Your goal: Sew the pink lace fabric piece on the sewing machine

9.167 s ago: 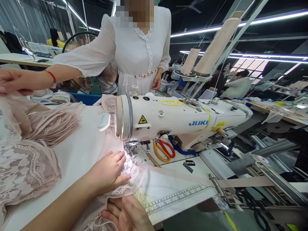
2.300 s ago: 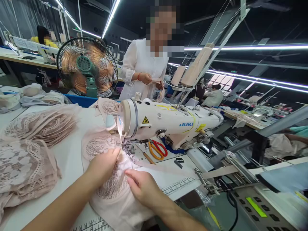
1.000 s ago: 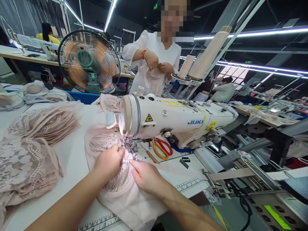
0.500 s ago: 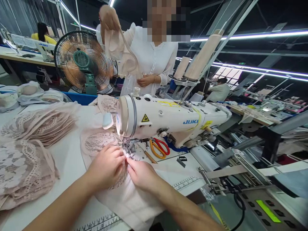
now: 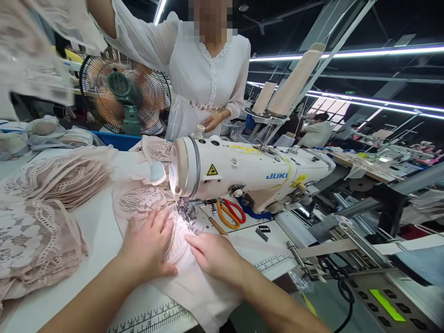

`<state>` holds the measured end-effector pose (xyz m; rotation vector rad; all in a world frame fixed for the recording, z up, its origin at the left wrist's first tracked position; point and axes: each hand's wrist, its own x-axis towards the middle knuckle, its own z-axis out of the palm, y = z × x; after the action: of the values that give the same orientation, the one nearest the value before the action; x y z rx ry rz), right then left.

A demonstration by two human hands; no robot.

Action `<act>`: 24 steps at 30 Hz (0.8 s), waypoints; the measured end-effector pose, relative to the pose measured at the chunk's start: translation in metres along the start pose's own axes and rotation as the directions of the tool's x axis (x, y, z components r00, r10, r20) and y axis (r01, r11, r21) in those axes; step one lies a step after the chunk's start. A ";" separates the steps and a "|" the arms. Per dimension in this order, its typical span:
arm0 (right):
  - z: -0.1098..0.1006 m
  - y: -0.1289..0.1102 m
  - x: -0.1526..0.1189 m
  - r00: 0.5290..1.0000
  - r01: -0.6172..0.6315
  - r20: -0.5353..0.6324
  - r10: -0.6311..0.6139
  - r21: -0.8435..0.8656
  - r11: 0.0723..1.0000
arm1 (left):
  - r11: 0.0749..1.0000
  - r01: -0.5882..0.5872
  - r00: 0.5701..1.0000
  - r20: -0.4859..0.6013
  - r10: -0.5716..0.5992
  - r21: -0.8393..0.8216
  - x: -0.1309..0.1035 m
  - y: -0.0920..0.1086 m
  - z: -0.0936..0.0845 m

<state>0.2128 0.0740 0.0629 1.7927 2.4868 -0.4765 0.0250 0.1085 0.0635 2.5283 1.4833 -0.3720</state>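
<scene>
My left hand (image 5: 147, 249) lies with its fingers spread on a pale pink lace garment piece (image 5: 141, 200), left of the needle area of a white sewing machine (image 5: 222, 162). The thumb is stretched apart from the fingers. Just right of it, my right hand (image 5: 217, 254) has its fingers together, gripping the garment's edge by thumb and forefinger. Under the lit presser foot (image 5: 183, 210), part of the lace runs beneath the metal parts. Sheer fabric hangs over the table's front edge between my forearms.
Stacked lace pieces (image 5: 41, 231) lie at the left. Orange and red handled scissors (image 5: 229, 215), a wooden-handled tool (image 5: 217, 225) and a razor blade (image 5: 264, 229) rest by the machine. Behind stand a fan (image 5: 121, 90) and a person in white (image 5: 208, 74) raising pale fabric (image 5: 45, 55).
My left hand has slid back and spread out; my right hand has shifted slightly right, baring lace between them. The person behind has swung the pale fabric toward the left, over the table.
</scene>
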 end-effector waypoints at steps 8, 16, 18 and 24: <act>0.008 0.006 -0.001 0.999 0.020 0.026 -0.018 -0.072 0.997 | 0.960 0.265 0.964 0.055 -0.260 -0.096 -0.001 0.000 -0.002; 0.003 -0.001 0.019 0.996 -0.044 0.074 0.053 -0.113 0.993 | 0.969 0.198 0.972 -0.100 -0.214 -0.151 0.013 -0.025 0.003; 0.001 -0.005 0.023 0.992 -0.069 0.094 0.081 -0.124 0.990 | 0.968 0.182 0.970 -0.131 -0.205 -0.172 0.019 -0.034 0.005; -0.007 -0.015 0.026 0.981 -0.111 0.143 0.130 -0.137 0.984 | 0.954 0.110 0.965 -0.201 -0.170 -0.279 0.038 -0.061 0.017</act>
<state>0.1911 0.0952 0.0681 1.7738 2.2392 -0.4182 -0.0125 0.1645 0.0335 2.3180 1.6712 0.0935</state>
